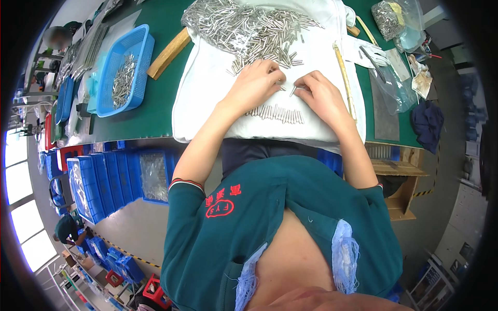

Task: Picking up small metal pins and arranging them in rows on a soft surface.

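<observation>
A white cloth [199, 103] lies on the green table in front of me. On its far half is a large heap of small silvery metal pins [275, 39], part of it in a clear plastic bag [220, 23]. Just short of the heap, my left hand [255, 85] is curled, its thumb and fingers pinched on a metal pin [282, 88]. Facing it, my right hand [321, 92] grips another pin [293, 90] between thumb and fingertips. Closer to me, several pins lie side by side in a neat row [276, 114].
A blue plastic basket [105, 85] with more pins stands on the left. Wooden strips [168, 54] and a yellowish stick [345, 80] flank the work area. A glove [363, 58], plastic bags [397, 90] and dark cloth [427, 124] are at right. Blue crates [111, 179] stand below left.
</observation>
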`<state>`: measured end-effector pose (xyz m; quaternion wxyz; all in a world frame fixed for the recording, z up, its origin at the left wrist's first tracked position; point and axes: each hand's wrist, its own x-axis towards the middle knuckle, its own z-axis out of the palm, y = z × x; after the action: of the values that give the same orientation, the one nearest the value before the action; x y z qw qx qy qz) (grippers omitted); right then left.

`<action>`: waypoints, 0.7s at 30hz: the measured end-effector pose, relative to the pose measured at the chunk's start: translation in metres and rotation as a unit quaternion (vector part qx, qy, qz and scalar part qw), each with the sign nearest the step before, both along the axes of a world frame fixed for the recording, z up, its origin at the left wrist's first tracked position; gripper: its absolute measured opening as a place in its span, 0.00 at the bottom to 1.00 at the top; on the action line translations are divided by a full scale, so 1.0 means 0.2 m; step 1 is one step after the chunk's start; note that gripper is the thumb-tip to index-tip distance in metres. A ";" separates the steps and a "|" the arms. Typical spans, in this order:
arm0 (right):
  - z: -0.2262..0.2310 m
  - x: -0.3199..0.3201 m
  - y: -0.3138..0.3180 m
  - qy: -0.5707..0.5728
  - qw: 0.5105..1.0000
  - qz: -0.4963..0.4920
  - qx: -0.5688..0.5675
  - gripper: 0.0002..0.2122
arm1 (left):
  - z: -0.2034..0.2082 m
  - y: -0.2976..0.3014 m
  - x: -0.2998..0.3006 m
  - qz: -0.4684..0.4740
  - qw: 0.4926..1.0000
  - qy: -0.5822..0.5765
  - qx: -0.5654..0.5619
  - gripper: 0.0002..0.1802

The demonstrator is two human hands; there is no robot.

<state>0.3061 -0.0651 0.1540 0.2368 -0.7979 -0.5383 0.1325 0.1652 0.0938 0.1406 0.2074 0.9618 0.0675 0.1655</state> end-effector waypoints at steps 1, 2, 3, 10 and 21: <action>0.00 -0.01 -0.01 0.010 1.000 0.015 0.020 0.08 | 0.01 0.00 -0.01 0.006 1.000 0.002 -0.021 0.12; 0.00 -0.02 -0.02 0.019 0.998 0.031 0.042 0.07 | 0.01 0.00 -0.01 0.007 1.000 0.002 -0.021 0.12; 0.01 -0.02 -0.02 0.019 0.998 0.032 0.042 0.07 | 0.01 0.00 -0.02 0.019 1.000 0.011 -0.010 0.12; -0.02 -0.02 0.00 -0.006 1.000 -0.013 0.020 0.07 | -0.01 -0.01 -0.03 -0.011 0.999 0.024 0.032 0.09; 0.01 -0.04 0.08 0.033 0.991 0.118 0.049 0.14 | -0.04 -0.02 -0.06 0.046 0.999 0.006 0.012 0.05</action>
<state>0.2982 -0.0498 0.1569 0.2763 -0.7114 -0.6262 0.1593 0.1522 0.0898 0.1318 0.1878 0.9609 0.1114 0.1704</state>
